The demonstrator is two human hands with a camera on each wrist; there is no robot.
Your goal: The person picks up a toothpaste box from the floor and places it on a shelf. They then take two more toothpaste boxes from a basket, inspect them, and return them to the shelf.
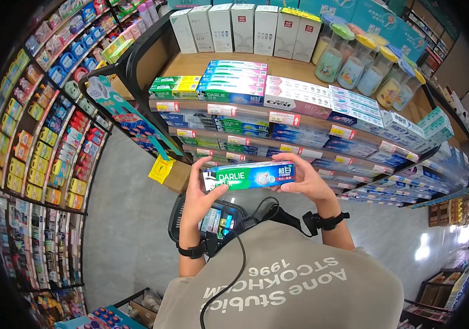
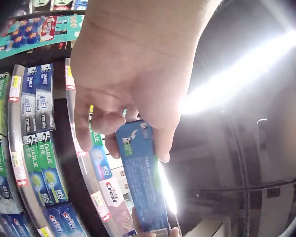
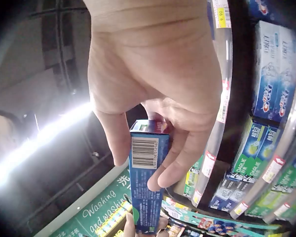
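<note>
A green and blue Darlie toothpaste box [image 1: 251, 176] is held level in front of the chest, its printed front facing up to the head view. My left hand [image 1: 197, 192] grips its green end between thumb and fingers. At the blue end my right hand [image 1: 305, 183] pinches it the same way. In the left wrist view the blue back of the toothpaste box [image 2: 142, 180] shows, with the left thumb on one edge. The right wrist view shows a barcode on the toothpaste box [image 3: 145, 153] near the right fingers.
Ahead stands a tiered shelf [image 1: 190, 61] with several rows of toothpaste boxes. White upright cartons [image 1: 243, 30] and lidded plastic jars [image 1: 349, 71] stand on top. Below the hands is a dark basket [image 1: 177, 219] with packages inside. Grey floor [image 1: 119, 219] lies to the left.
</note>
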